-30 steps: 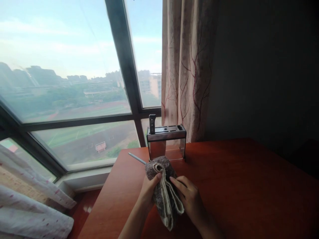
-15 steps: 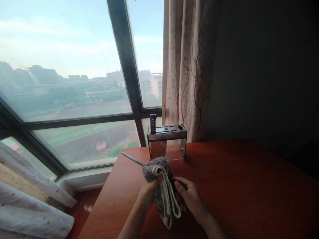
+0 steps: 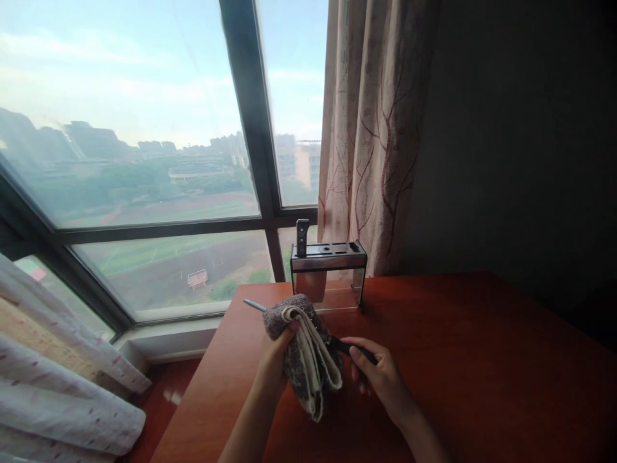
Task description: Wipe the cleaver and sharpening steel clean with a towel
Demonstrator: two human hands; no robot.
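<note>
My left hand (image 3: 277, 354) is closed on a folded grey-brown cloth (image 3: 308, 360), thumb on top, with its pale inner layers hanging down. The cloth is wrapped around the shaft of a sharpening steel (image 3: 254, 305); only its thin grey blunt tip sticks out at the upper left, and the covered middle is hidden. On the other side of the cloth, my right hand (image 3: 378, 373) grips its black handle. Just beyond both hands stands a knife block (image 3: 330, 262) with clear sides and a slotted top. One knife handle (image 3: 302, 238) rises from its left end.
All this is over a reddish-brown wooden table (image 3: 457, 360). A large window (image 3: 144, 167) rises behind it at the left, with a patterned curtain (image 3: 371, 141) beside it. Another light curtain (image 3: 58, 386) hangs at the lower left, next to the table edge.
The cloth and my left hand have shifted left along the sharpening steel, so less of its tip shows. My right hand has moved slightly right, and more of the handle end is exposed.
</note>
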